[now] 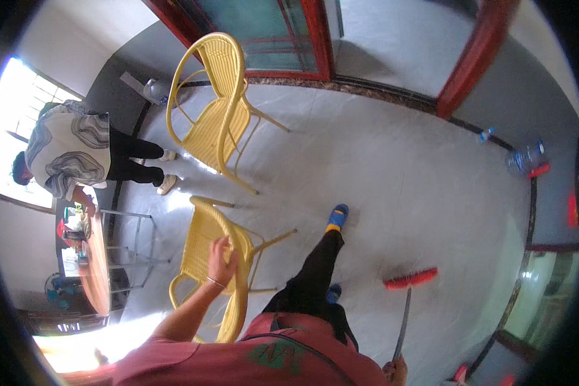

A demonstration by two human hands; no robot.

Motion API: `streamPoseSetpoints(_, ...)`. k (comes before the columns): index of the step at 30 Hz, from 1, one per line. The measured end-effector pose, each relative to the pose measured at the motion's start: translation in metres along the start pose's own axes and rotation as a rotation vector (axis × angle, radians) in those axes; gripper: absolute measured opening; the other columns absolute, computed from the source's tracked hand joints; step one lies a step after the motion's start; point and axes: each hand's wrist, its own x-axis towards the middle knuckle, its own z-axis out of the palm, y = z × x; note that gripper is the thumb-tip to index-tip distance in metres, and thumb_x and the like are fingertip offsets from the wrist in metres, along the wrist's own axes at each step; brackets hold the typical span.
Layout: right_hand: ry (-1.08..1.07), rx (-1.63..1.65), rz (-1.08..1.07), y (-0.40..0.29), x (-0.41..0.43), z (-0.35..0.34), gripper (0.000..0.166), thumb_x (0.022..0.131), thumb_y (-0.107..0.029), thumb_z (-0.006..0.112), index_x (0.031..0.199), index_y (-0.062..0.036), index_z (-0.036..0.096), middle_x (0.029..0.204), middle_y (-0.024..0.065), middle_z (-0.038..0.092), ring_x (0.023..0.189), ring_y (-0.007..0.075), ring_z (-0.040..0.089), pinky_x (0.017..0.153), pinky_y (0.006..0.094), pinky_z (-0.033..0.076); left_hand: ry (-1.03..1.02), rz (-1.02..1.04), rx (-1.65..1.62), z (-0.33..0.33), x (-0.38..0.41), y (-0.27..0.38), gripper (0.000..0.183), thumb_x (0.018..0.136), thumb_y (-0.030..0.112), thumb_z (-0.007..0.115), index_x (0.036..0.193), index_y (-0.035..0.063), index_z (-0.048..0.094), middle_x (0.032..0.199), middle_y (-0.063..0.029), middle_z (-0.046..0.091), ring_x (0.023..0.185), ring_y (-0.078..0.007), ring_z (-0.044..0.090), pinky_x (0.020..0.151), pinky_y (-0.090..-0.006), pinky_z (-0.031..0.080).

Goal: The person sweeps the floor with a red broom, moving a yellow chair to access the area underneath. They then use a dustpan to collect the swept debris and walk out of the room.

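Observation:
My left hand (222, 266), with a thin bracelet at its wrist, is on the curved top rail of a yellow wicker armchair (241, 282), fingers over the rail. This chair stands to my left on the floor. Low at the right, my right hand (397, 368) is closed around the grey handle of a broom (404, 321). The broom's red bristle head (410, 278) rests on the grey tile floor, to the right of my feet. Ahead and to the left stands a second yellow wicker armchair (215, 118), apart from the first.
A person (77, 144) bends over a wooden-topped table (96, 263) with several items on it, at the left. Ahead are a red-framed glass door (280, 38) and a doorway threshold (381, 91). Large plastic bottles (521, 160) stand by the right wall.

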Motion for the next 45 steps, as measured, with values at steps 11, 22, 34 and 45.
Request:
streamPoseSetpoints(11, -0.904, -0.19, 0.345, -0.126, 0.242, 0.669, 0.021, 0.084, -0.013, 0.045, 0.066, -0.012, 0.036, 0.051, -0.0057, 0.029, 0.04, 0.0035, 0.029, 0.034, 0.0174, 0.025, -0.473, -0.151, 0.3, 0.035, 0.052, -0.029, 0.041, 0.076, 0.025, 0.056, 0.11, 0.0057, 0.044, 0.083, -0.0085, 0.052, 0.077, -0.0247, 0.051, 0.068, -0.035, 0.039)
streamPoseSetpoints(22, -0.728, -0.059, 0.23, -0.219, 0.326, 0.602, 0.013, 0.087, -0.021, 0.045, 0.078, -0.0117, 0.043, 0.052, -0.0054, 0.034, 0.04, 0.0023, 0.031, 0.032, 0.0153, 0.025, -0.683, -0.25, 0.329, 0.051, 0.071, -0.024, 0.041, 0.071, 0.022, 0.057, 0.107, 0.0072, 0.045, 0.082, -0.0036, 0.052, 0.062, -0.0171, 0.051, 0.073, -0.0374, 0.033)
streamPoseSetpoints(34, 0.2, 0.042, 0.01, -0.215, 0.108, 0.212, 0.02, 0.086, -0.027, 0.042, 0.07, -0.0143, 0.039, 0.05, 0.0014, 0.037, 0.038, 0.0096, 0.037, 0.031, 0.0224, 0.032, -0.77, -0.313, 0.424, 0.063, 0.087, -0.033, 0.046, 0.071, 0.02, 0.055, 0.113, 0.009, 0.041, 0.089, -0.0061, 0.051, 0.083, -0.0231, 0.051, 0.078, -0.0404, 0.032)
streamPoseSetpoints(45, -0.684, 0.172, -0.3, -0.32, 0.208, 0.357, 0.024, 0.084, -0.014, 0.045, 0.108, -0.0123, 0.045, 0.05, -0.0046, 0.035, 0.038, 0.0058, 0.036, 0.029, 0.0206, 0.029, -0.732, -0.321, 0.18, 0.092, 0.078, -0.01, 0.042, 0.072, 0.012, 0.058, 0.111, 0.0084, 0.042, 0.087, -0.0061, 0.052, 0.067, -0.0168, 0.053, 0.055, -0.0294, 0.044)
